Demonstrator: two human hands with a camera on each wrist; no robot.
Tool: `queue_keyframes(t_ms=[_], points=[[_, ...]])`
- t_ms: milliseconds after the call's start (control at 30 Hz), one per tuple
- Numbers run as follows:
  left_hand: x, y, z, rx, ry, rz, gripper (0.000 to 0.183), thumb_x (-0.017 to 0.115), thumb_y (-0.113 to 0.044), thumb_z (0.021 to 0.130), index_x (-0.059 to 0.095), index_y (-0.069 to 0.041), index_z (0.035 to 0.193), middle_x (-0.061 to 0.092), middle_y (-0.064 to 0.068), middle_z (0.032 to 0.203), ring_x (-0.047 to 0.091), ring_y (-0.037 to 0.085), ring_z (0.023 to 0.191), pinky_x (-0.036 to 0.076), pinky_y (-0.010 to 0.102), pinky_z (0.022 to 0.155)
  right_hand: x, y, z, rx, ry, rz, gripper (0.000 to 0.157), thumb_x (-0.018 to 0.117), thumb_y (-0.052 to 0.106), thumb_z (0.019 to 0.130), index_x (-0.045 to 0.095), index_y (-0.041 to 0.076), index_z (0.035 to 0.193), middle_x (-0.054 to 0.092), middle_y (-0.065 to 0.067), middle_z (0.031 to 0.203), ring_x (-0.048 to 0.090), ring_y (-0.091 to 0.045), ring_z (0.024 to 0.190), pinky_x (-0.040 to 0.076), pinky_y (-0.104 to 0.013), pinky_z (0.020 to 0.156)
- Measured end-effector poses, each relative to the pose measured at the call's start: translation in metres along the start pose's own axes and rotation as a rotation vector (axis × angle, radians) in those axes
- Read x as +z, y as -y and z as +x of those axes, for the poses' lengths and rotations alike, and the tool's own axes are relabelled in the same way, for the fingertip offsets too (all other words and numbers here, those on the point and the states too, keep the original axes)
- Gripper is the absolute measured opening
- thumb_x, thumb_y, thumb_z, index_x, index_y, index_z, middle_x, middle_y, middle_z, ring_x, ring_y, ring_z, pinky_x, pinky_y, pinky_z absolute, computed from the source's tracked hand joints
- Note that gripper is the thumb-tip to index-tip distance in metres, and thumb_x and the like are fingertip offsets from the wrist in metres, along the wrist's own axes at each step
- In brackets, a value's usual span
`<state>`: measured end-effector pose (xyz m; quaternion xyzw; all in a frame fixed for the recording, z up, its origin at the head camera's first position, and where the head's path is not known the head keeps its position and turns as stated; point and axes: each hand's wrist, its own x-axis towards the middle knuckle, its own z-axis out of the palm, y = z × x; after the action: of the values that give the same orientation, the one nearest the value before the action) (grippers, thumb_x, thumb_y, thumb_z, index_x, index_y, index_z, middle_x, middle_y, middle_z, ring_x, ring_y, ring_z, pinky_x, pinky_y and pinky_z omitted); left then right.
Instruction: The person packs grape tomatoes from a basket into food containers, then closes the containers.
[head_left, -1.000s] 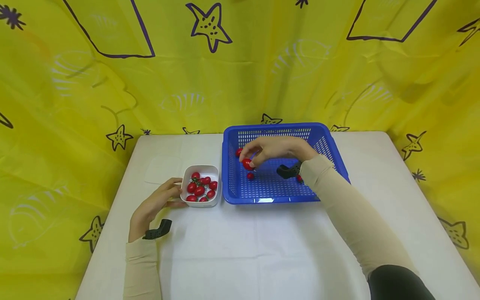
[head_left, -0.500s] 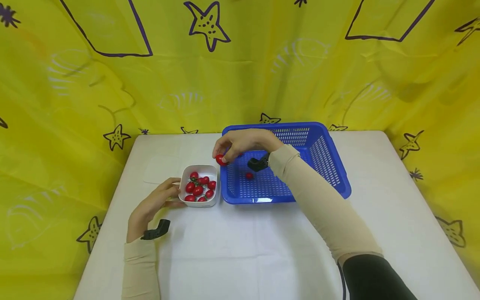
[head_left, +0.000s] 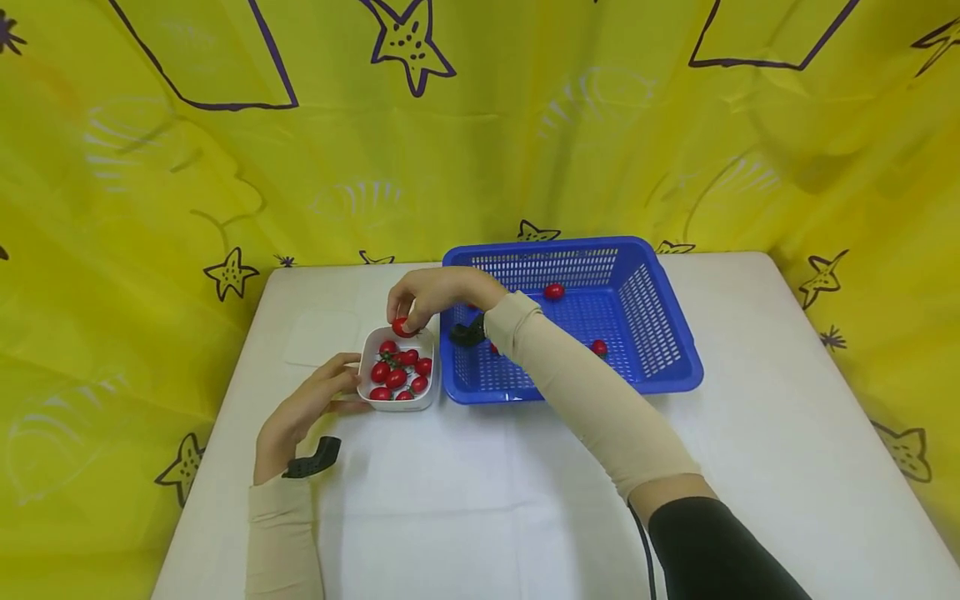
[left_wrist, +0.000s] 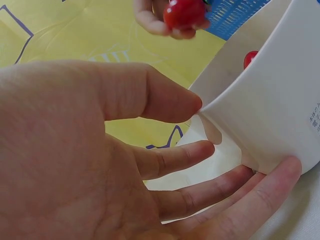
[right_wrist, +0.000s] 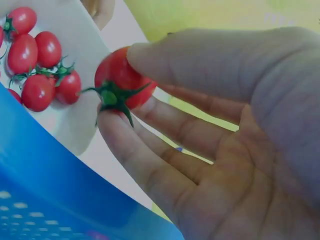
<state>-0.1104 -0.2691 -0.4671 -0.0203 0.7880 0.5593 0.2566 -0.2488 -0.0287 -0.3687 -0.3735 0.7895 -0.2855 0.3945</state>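
My right hand (head_left: 438,290) pinches a red cherry tomato (right_wrist: 117,75) with a green calyx between thumb and fingertips, above the far rim of a small white container (head_left: 408,406). Inside that container lie several cherry tomatoes (head_left: 396,378), some with green stems. At its left side is my left hand (head_left: 303,410), its fingertips touching the outer wall and its thumb at the rim, as the left wrist view shows. A blue plastic basket (head_left: 678,385) stands right beside the container. My right wrist and sleeve pass over it and hide part of its inside.
In the basket lie more cherry tomatoes, one near the back wall (head_left: 554,292) and one towards the front (head_left: 598,347). A white-covered table (head_left: 442,517) carries everything. Behind it hangs a yellow patterned curtain (head_left: 480,167).
My right hand has carried the cherry tomato leftward, from over the basket to above the white container. My left hand has stayed at the container's side.
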Motion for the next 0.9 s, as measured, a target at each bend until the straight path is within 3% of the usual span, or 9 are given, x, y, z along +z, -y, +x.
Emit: queue_keyframes(t_ms=[200,433,900], points=[[0.000,-0.001,0.000,0.008,0.000,-0.004,0.048,0.042,-0.017,0.101,0.032,-0.005,0.146,0.046,0.026,0.137,0.064,0.025,0.107,0.056,0.041,0.097,0.012,0.005,0.011,0.018,-0.018,-0.140,0.023,0.068,0.008,0.088,0.067,0.008,0.111,0.068,-0.008,0.110,0.063,-0.018,0.094,0.058,-0.024,0.081],[-0.001,-0.002,-0.002,0.008,0.001,-0.003,0.049,0.042,-0.019,0.102,0.031,-0.006,0.147,0.046,0.026,0.136,0.066,0.024,0.106,0.055,0.042,0.100,0.026,0.014,0.021,0.051,-0.049,-0.314,0.028,0.069,0.008,0.087,0.068,0.005,0.114,0.065,-0.009,0.116,0.059,-0.019,0.101,0.054,-0.024,0.080],[0.000,-0.001,-0.002,0.022,0.011,-0.017,0.051,0.042,-0.017,0.101,0.029,-0.003,0.148,0.044,0.028,0.134,0.067,0.026,0.103,0.056,0.041,0.097,0.048,0.018,0.025,0.122,-0.105,-0.392,0.025,0.060,-0.003,0.087,0.068,0.005,0.110,0.066,-0.005,0.100,0.059,-0.017,0.087,0.057,-0.023,0.070]])
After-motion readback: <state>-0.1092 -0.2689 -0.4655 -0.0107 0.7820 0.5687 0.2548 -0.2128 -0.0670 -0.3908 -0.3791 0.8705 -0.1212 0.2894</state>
